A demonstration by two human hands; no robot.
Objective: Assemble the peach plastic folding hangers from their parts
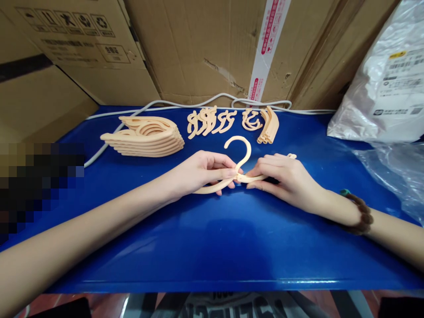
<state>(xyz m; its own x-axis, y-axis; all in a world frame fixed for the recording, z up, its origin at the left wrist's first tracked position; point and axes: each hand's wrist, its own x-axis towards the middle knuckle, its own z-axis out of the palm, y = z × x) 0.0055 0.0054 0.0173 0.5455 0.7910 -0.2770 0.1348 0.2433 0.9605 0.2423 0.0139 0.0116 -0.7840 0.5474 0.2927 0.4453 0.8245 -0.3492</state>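
Between my hands is a cream plastic clothes hanger (245,152), its hook standing up and curving to the left. My left hand (205,172) pinches it at the joint below the hook, with one curved arm running under the palm. On the other side, my right hand (286,179) is closed around the other arm close to the joint; a small end of it shows past the knuckles. Behind the hands lie several loose cream hooks (207,121), a few more hooks (251,120) and a small bundle of curved hanger arms (270,126).
A stack of cream hanger pieces (145,139) lies at the left on the blue table (212,247). A white cable (159,102) runs along the back, before cardboard boxes (205,53). A white plastic parcel (380,84) and clear film (394,172) are on the right.
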